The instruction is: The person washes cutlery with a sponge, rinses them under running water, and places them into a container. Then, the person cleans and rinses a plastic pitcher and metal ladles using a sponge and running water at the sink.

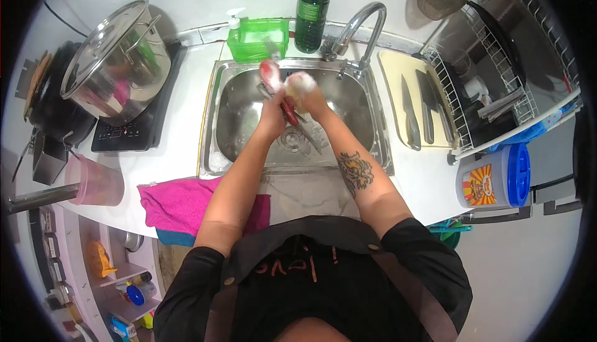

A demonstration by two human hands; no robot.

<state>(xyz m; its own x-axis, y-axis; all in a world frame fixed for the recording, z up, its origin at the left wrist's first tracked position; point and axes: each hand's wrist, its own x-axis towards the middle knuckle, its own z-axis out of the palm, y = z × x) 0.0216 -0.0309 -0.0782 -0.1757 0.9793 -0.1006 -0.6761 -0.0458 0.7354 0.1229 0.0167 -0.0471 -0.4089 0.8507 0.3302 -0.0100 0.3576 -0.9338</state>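
Observation:
Over the sink (211,118), my left hand (272,110) is closed around a bunch of red-handled utensils (290,112). One narrow metal end points down toward the drain, while a foam-covered red part sticks up past my fingers. Their exact kinds are blurred. My right hand (312,101) grips a foamy, pale yellow sponge (301,83) just beside them. Behind the hands, the curved faucet (373,25) stands at the sink's back right corner. A green soap tray (258,38) with a white pump and a bottle of dark green liquid (312,15) are at the back edge.
Several knives (428,109) lie on a cream cutting board (392,68) at right, next to a wire dish rack (497,81). Leftward, a large lidded pot (118,68) sits on a black induction cooker (124,137). A pink cloth (177,202) hangs over the counter's front edge.

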